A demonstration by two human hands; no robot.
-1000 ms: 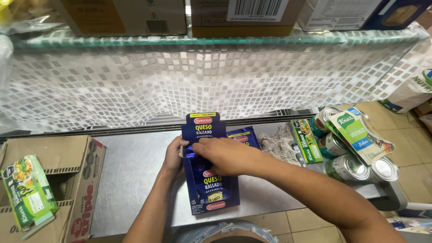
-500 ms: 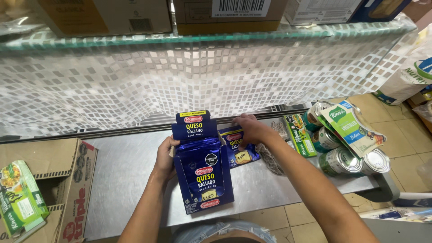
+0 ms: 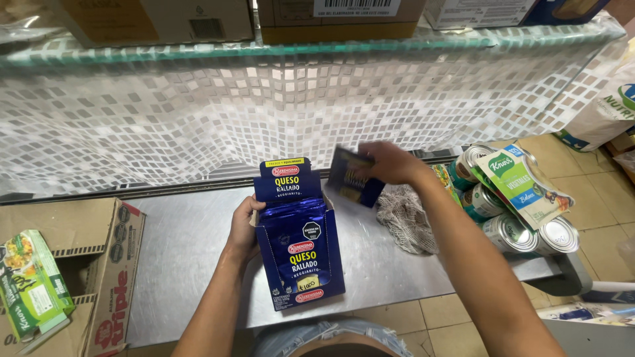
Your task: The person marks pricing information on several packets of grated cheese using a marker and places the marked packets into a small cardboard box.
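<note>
Blue box (image 3: 301, 248) lengthwise, flap away.

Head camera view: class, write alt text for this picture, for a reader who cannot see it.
A person's left hand steadies an open dark blue display carton of sachets on a steel counter, while the right hand lifts one blue sachet above it. Tin cans and green packets lie to the right, a cardboard box to the left.

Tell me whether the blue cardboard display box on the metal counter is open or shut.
Open. The blue cardboard display box has its top flap raised at the back, and shiny blue sachets show inside; the left hand steadies its side.
</note>
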